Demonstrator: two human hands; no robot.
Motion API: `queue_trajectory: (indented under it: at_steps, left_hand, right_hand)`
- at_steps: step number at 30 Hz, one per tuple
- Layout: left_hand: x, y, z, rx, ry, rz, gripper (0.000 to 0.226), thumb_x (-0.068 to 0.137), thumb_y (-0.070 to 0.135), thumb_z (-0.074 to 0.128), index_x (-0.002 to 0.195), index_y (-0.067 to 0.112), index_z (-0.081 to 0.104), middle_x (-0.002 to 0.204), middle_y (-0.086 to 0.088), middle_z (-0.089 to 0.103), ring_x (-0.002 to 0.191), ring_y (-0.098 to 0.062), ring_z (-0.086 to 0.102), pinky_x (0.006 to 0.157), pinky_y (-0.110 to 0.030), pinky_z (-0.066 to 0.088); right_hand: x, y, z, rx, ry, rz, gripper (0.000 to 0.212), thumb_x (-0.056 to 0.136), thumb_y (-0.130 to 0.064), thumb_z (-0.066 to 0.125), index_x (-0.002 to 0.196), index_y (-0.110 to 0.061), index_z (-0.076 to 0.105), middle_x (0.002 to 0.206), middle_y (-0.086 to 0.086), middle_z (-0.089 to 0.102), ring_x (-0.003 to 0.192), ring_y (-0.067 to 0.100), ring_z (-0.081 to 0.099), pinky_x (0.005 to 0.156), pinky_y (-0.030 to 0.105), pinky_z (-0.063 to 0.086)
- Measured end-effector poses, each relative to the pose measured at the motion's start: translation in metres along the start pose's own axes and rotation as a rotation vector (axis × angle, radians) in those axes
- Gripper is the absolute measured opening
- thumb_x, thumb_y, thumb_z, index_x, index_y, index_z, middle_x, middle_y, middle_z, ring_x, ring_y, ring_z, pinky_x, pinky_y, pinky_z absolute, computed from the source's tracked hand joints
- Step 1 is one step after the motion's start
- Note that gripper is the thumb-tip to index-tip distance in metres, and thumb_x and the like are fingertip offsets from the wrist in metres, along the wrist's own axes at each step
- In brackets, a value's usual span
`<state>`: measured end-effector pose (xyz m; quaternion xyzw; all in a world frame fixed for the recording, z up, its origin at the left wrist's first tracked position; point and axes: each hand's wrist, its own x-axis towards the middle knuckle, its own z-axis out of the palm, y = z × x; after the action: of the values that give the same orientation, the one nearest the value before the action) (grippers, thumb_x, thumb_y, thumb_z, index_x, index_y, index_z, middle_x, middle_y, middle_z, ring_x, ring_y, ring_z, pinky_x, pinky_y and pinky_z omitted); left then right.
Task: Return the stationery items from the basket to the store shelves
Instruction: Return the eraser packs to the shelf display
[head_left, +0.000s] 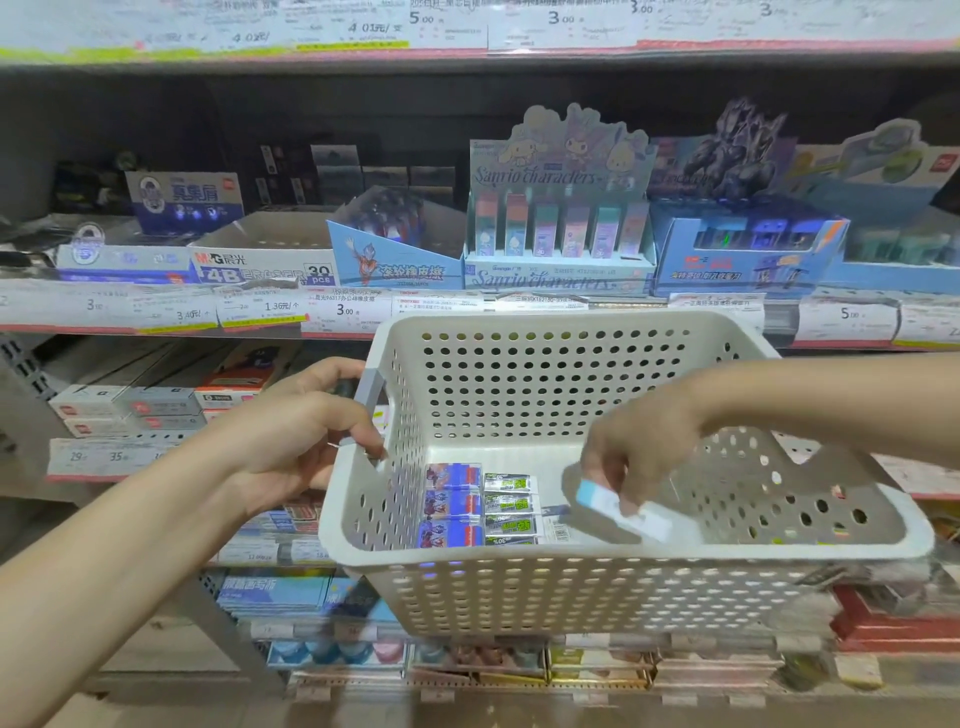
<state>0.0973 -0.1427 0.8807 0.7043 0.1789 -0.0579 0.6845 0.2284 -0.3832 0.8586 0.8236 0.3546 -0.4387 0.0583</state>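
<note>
Pinching a blurred white-and-blue eraser (621, 506), the right hand (641, 454) risks dropping it; the left hand (306, 431) grips the basket (519, 587), which could tilt.

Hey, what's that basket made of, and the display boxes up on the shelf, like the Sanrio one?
The basket looks like moulded plastic, off-white and matte: even rows of punched round holes, rounded rim, a grey handle that the left hand grips. The Sanrio display box seems to be printed cardboard with a slight sheen: die-cut character header, folded flat panels. The 4B eraser box looks like cardboard too.
</note>
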Motion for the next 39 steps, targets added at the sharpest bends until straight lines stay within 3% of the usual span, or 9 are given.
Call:
queue_trajectory:
  at_steps: [3, 11, 14, 18, 24, 28, 32, 36, 39]
  left_hand:
    - [0.000, 0.001, -0.001, 0.004, 0.012, 0.003, 0.049, 0.074, -0.020, 0.042, 0.106, 0.014, 0.057, 0.063, -0.016, 0.061, 0.050, -0.024, 0.058, 0.044, -0.029, 0.051]
    - [0.000, 0.008, 0.000, 0.012, 0.014, 0.010, 0.048, 0.075, -0.020, 0.042, 0.105, 0.014, 0.056, 0.074, -0.021, 0.060, 0.050, -0.023, 0.059, 0.044, -0.026, 0.052]
    - [0.000, 0.010, 0.003, 0.019, 0.009, 0.012, 0.048, 0.075, -0.020, 0.041, 0.108, 0.012, 0.056, 0.076, -0.023, 0.059, 0.050, -0.024, 0.059, 0.041, -0.026, 0.052]
    - [-0.001, 0.012, 0.006, 0.022, 0.004, 0.010, 0.048, 0.076, -0.020, 0.041, 0.108, 0.012, 0.056, 0.069, -0.021, 0.061, 0.045, -0.022, 0.059, 0.038, -0.025, 0.049]
    - [-0.001, 0.013, 0.008, 0.031, -0.005, 0.014, 0.048, 0.075, -0.020, 0.041, 0.108, 0.011, 0.056, 0.065, -0.018, 0.062, 0.048, -0.023, 0.058, 0.039, -0.026, 0.050]
    - [0.000, 0.012, 0.008, 0.037, 0.002, 0.016, 0.047, 0.075, -0.020, 0.042, 0.108, 0.011, 0.056, 0.062, -0.016, 0.061, 0.049, -0.024, 0.058, 0.042, -0.027, 0.052]
    - [0.000, 0.011, 0.008, 0.049, 0.008, 0.011, 0.048, 0.075, -0.020, 0.043, 0.109, 0.011, 0.056, 0.069, -0.020, 0.060, 0.050, -0.024, 0.058, 0.042, -0.026, 0.051]
    - [-0.001, 0.011, 0.009, 0.050, 0.007, 0.008, 0.047, 0.076, -0.020, 0.043, 0.109, 0.012, 0.057, 0.070, -0.022, 0.059, 0.048, -0.023, 0.057, 0.040, -0.025, 0.050]
    - [-0.001, 0.012, 0.009, 0.049, 0.003, 0.010, 0.047, 0.072, -0.018, 0.049, 0.106, 0.012, 0.057, 0.067, -0.019, 0.061, 0.049, -0.023, 0.058, 0.040, -0.025, 0.051]
  right_hand:
    - [-0.024, 0.010, -0.022, 0.404, 0.132, -0.169, 0.017, 0.086, 0.002, 0.061, 0.079, -0.010, 0.052, 0.053, -0.008, 0.055, 0.045, 0.001, 0.050, 0.047, 0.013, 0.042]
    - [-0.043, 0.022, -0.023, 1.036, 0.240, -0.376, 0.012, 0.076, -0.001, 0.058, 0.086, -0.005, 0.053, 0.070, 0.005, 0.061, 0.060, 0.008, 0.067, 0.059, 0.014, 0.056]
    - [-0.045, 0.023, -0.023, 1.119, 0.301, -0.372, 0.020, 0.076, -0.007, 0.060, 0.094, -0.003, 0.055, 0.076, 0.007, 0.062, 0.065, 0.011, 0.067, 0.063, 0.016, 0.057]
    - [-0.048, 0.022, -0.023, 1.030, 0.403, -0.369, 0.014, 0.092, -0.016, 0.053, 0.100, -0.006, 0.060, 0.082, 0.005, 0.065, 0.062, 0.010, 0.052, 0.056, 0.016, 0.048]
    - [-0.064, 0.031, -0.034, 0.744, 0.631, -0.338, 0.018, 0.097, -0.006, 0.043, 0.113, -0.001, 0.051, 0.103, 0.007, 0.072, 0.090, 0.016, 0.062, 0.080, 0.028, 0.046]
    - [-0.082, 0.037, -0.051, 0.494, 1.151, -0.246, 0.013, 0.085, -0.006, 0.065, 0.095, -0.012, 0.060, 0.085, 0.000, 0.069, 0.065, 0.000, 0.065, 0.068, 0.018, 0.050]
    - [-0.084, 0.050, -0.072, 0.346, 1.537, -0.180, 0.034, 0.082, -0.007, 0.070, 0.113, -0.009, 0.057, 0.091, 0.005, 0.062, 0.064, 0.005, 0.065, 0.057, 0.004, 0.048]
    - [-0.074, 0.057, -0.082, 0.232, 1.578, -0.191, 0.034, 0.086, -0.011, 0.066, 0.119, -0.010, 0.058, 0.096, 0.017, 0.063, 0.077, 0.023, 0.068, 0.070, 0.002, 0.048]
    - [-0.068, 0.053, -0.085, 0.217, 1.570, -0.216, 0.031, 0.089, -0.010, 0.063, 0.119, -0.008, 0.057, 0.097, 0.017, 0.066, 0.077, 0.020, 0.068, 0.078, 0.016, 0.053]
